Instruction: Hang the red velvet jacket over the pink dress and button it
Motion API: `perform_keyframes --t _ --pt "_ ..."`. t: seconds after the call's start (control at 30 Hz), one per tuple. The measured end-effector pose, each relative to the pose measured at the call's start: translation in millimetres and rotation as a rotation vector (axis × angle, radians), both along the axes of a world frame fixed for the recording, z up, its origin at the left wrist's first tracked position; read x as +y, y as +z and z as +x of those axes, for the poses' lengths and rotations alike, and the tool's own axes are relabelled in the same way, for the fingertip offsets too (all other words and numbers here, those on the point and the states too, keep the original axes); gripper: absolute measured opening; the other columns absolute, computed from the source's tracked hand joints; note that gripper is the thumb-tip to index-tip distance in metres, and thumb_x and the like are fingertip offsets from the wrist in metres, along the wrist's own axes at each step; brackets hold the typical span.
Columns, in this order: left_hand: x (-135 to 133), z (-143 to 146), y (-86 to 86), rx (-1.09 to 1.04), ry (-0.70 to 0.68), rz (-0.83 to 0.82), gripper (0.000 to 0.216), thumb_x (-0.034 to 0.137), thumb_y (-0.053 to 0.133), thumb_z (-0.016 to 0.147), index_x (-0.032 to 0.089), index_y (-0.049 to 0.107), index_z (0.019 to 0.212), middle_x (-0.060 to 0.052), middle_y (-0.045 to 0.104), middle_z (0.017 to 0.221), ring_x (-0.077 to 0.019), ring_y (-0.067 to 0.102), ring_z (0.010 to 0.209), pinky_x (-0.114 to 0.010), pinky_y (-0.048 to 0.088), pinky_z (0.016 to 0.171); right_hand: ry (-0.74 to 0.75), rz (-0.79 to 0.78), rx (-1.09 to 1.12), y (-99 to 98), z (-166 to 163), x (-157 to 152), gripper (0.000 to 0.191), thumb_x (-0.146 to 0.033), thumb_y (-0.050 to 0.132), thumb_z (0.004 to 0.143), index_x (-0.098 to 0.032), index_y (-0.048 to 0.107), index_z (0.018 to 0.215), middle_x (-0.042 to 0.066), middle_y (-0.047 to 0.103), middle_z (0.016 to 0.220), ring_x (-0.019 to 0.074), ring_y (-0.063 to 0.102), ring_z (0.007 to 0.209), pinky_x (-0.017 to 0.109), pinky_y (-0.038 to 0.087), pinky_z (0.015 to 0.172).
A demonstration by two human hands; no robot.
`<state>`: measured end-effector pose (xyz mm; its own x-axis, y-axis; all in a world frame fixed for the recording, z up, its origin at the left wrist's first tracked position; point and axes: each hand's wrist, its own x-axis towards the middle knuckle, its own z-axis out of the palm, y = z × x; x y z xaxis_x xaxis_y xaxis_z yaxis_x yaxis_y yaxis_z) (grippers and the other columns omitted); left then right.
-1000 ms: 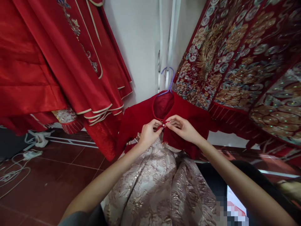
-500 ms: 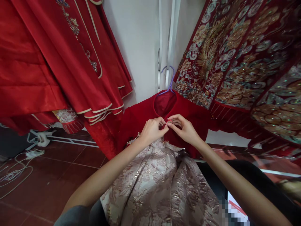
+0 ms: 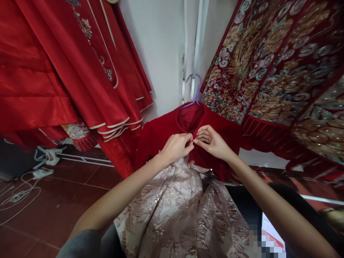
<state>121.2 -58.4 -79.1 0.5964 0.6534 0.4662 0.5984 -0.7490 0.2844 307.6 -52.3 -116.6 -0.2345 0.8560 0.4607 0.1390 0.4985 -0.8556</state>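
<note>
A short red jacket (image 3: 158, 130) hangs on a purple hanger (image 3: 197, 96), over a shiny pale-pink brocade skirt (image 3: 172, 200). At its front opening, just under the neckline, my left hand (image 3: 177, 146) pinches the jacket edge between thumb and forefinger. My right hand (image 3: 213, 143) meets it there, thumb and fingertips closed on the same edge, the other fingers curled. Something small and red shows between the fingertips, too small to make out. A small beaded ornament (image 3: 191, 162) sits lower on the jacket front.
Red satin garments (image 3: 107, 89) with pale piping hang at the left. A sequined, embroidered dark-red garment (image 3: 279, 71) hangs at the right. White rack poles (image 3: 197, 46) stand behind the hanger. White cables (image 3: 20, 197) lie on the tiled floor (image 3: 67, 215).
My right hand's fingers have shifted slightly and curled more at the jacket edge. My left hand keeps its pinch. The whole view has moved a little.
</note>
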Motion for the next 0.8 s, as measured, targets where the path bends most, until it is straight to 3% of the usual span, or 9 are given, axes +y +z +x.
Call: perform_keyframes --t 0.27,0.33,0.4,0.47,0.5,0.63,0.8 --pt "1.0 1.3 -6.5 0.058 0.002 0.047 0.012 0.024 0.047 0.086 0.019 0.058 0.082 -0.002 0.06 0.079 -0.0139 0.056 0.068 -0.025 0.043 0.063 0.035 0.055 -0.051 1.5 -1.4 1.1 0.033 -0.032 0.067 0.076 -0.024 0.044 0.098 0.003 0.056 0.093 0.0164 0.06 0.09 0.034 0.052 0.084" --pt "-2.4 0.5 -17.9 0.0 0.041 0.023 0.016 0.027 0.045 0.088 0.02 0.056 0.098 -0.004 0.061 0.093 -0.016 0.059 0.077 -0.027 0.047 0.068 -0.067 0.099 -0.056 -1.6 -6.8 -3.8 0.036 -0.031 0.064 0.079 -0.023 0.042 0.106 0.005 0.054 0.1 0.0164 0.06 0.087 0.035 0.053 0.082" --pt "-7.7 -2.1 -35.8 -0.061 0.098 0.01 0.032 0.03 0.047 0.087 0.019 0.048 0.118 -0.009 0.057 0.111 -0.0207 0.059 0.095 -0.031 0.05 0.076 -0.312 0.172 -0.075 -9.6 -15.5 -14.9 0.044 -0.03 0.061 0.081 -0.022 0.039 0.118 0.009 0.049 0.113 0.0163 0.059 0.084 0.036 0.053 0.078" --pt "-14.4 -6.6 -58.5 -0.093 0.149 0.029 0.05 0.028 0.051 0.084 0.017 0.038 0.131 -0.014 0.049 0.125 -0.0259 0.05 0.115 -0.037 0.05 0.086 -0.585 0.286 -0.131 -24.4 -25.7 -30.6 0.049 -0.026 0.058 0.081 -0.021 0.037 0.124 0.014 0.042 0.123 0.0175 0.056 0.085 0.039 0.053 0.076" --pt "-18.1 -9.6 -70.8 -0.097 0.165 0.043 0.055 0.026 0.053 0.083 0.016 0.035 0.134 -0.015 0.046 0.128 -0.0271 0.046 0.119 -0.04 0.048 0.091 -0.65 0.354 -0.176 -34.4 -30.4 -38.7 0.048 -0.024 0.058 0.081 -0.02 0.037 0.125 0.014 0.042 0.122 0.0188 0.055 0.088 0.04 0.053 0.077" --pt "-29.7 -25.5 -116.4 -0.003 0.223 0.14 0.056 0.018 0.051 0.083 0.015 0.035 0.137 -0.016 0.042 0.132 -0.0289 0.043 0.119 -0.046 0.041 0.1 -0.582 0.54 -0.435 -84.9 -36.9 -56.8 0.051 -0.018 0.058 0.081 -0.019 0.038 0.127 0.015 0.045 0.121 0.0279 0.046 0.115 0.046 0.049 0.089" --pt "-26.2 -55.9 -150.9 0.177 0.369 0.26 0.062 0.001 0.044 0.08 0.024 0.04 0.138 -0.013 0.046 0.125 -0.0254 0.051 0.106 -0.043 0.046 0.092 -0.712 0.669 -0.576 -130.8 -6.4 -30.9 0.049 -0.012 0.055 0.081 -0.021 0.042 0.128 0.015 0.048 0.12 0.0275 0.05 0.111 0.047 0.049 0.087"
